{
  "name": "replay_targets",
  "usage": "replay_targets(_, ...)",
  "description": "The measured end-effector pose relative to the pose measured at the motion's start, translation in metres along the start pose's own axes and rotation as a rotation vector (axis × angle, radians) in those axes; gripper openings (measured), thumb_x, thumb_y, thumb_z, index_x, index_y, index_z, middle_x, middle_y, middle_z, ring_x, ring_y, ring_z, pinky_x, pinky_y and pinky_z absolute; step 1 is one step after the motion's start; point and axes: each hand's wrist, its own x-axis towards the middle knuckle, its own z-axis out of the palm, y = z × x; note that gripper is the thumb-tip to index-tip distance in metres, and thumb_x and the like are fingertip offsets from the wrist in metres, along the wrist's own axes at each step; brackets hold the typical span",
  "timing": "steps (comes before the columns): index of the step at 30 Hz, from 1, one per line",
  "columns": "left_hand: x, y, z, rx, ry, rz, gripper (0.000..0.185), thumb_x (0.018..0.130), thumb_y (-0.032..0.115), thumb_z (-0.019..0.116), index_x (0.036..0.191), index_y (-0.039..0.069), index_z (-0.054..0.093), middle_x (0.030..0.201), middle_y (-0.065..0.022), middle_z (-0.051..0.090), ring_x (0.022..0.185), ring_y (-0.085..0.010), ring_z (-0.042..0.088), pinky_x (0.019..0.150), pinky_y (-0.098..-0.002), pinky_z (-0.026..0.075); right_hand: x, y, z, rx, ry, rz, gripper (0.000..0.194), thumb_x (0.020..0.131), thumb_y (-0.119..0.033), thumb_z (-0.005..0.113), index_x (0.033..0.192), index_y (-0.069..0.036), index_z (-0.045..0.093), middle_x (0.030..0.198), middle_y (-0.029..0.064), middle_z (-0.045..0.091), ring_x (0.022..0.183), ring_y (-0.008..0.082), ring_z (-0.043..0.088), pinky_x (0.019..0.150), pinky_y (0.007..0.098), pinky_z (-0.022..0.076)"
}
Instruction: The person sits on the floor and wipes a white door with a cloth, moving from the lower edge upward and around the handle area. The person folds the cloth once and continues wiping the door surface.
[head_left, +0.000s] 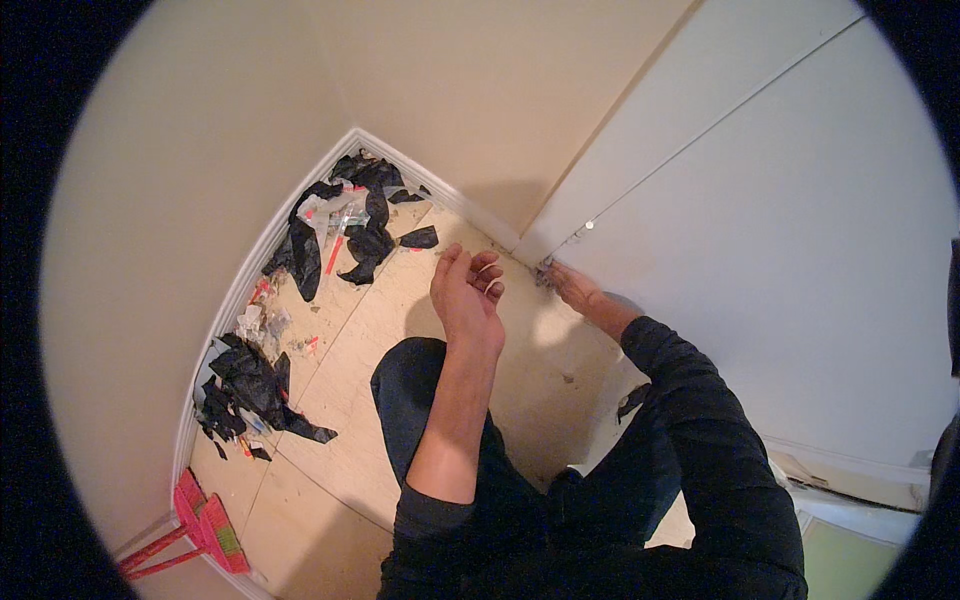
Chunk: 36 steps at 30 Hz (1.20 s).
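Note:
My left hand (471, 296) hovers over the tiled floor (330, 465) near the middle of the view, fingers loosely curled with nothing in them. To its right, my right hand (571, 287) reaches down to the foot of a white panel (750, 262), where its fingertips touch or nearly touch a small clump of grey dirt (544, 274). Whether the fingers pinch any of it is unclear. Torn black plastic bag pieces (371, 240) lie left of my left hand, mixed with clear plastic wrappers (319, 210) and a red strip (334, 255).
More black plastic scraps (251, 382) and crumpled white bits (253, 321) lie along the white baseboard (262, 225). Two pink brooms (210, 525) rest at the lower left. A dark scrap (634, 401) lies near my right knee. Beige walls meet at the corner ahead.

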Motion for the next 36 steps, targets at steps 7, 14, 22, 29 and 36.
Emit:
replay_targets(7,0.011,-0.006,-0.001,0.03,0.014,-0.002,0.02,0.097,0.022,0.056,0.116,0.015,0.053,0.089,-0.0051,0.066,0.073,-0.017,0.059,0.06,-0.03,0.044,-0.024,0.019,-0.043,0.067,-0.105,0.059,0.058,0.097,-0.026,0.042,0.15,-0.003,0.038,0.159,0.0066,0.034,0.148,0.0208,0.028,0.124,0.0396,0.0127)
replay_targets(14,0.017,-0.015,0.001,0.027,-0.012,-0.027,0.022,0.097,0.023,0.057,0.116,0.015,0.052,0.09,-0.0059,0.066,0.074,-0.017,0.06,0.059,-0.0309,0.045,-0.078,0.055,-0.11,0.052,-0.015,0.241,0.058,0.096,-0.022,0.041,0.15,0.0,0.036,0.16,0.0077,0.031,0.148,0.0218,0.027,0.123,0.0393,0.016)
replay_targets(22,0.012,-0.012,0.003,0.042,-0.009,-0.031,0.024,0.097,0.023,0.057,0.119,0.015,0.051,0.092,-0.0074,0.066,0.074,-0.0179,0.06,0.061,-0.0309,0.045,-0.089,0.049,-0.091,0.092,0.027,0.146,0.059,0.097,-0.024,0.039,0.151,0.0,0.032,0.163,0.0074,0.023,0.149,0.0236,0.023,0.124,0.039,0.015)
replay_targets(29,-0.011,-0.018,0.009,0.117,-0.042,-0.024,0.022,0.098,0.022,0.054,0.118,0.014,0.051,0.092,-0.0075,0.066,0.075,-0.018,0.06,0.061,-0.0312,0.044,-0.029,-0.014,0.004,0.706,0.088,0.174,0.059,0.1,-0.028,0.04,0.152,-0.001,0.033,0.162,0.0096,0.027,0.15,0.0213,0.022,0.125,0.0384,0.0113)
replay_targets(36,-0.006,-0.042,0.019,0.167,-0.088,-0.094,0.028,0.099,0.016,0.051,0.126,0.013,0.047,0.089,-0.0075,0.066,0.071,-0.0156,0.06,0.061,-0.0286,0.045,-0.089,-0.05,0.037,2.037,0.166,0.449,0.056,0.097,-0.028,0.047,0.146,-0.002,0.044,0.158,0.009,0.034,0.149,0.0215,0.023,0.125,0.0377,0.0141)
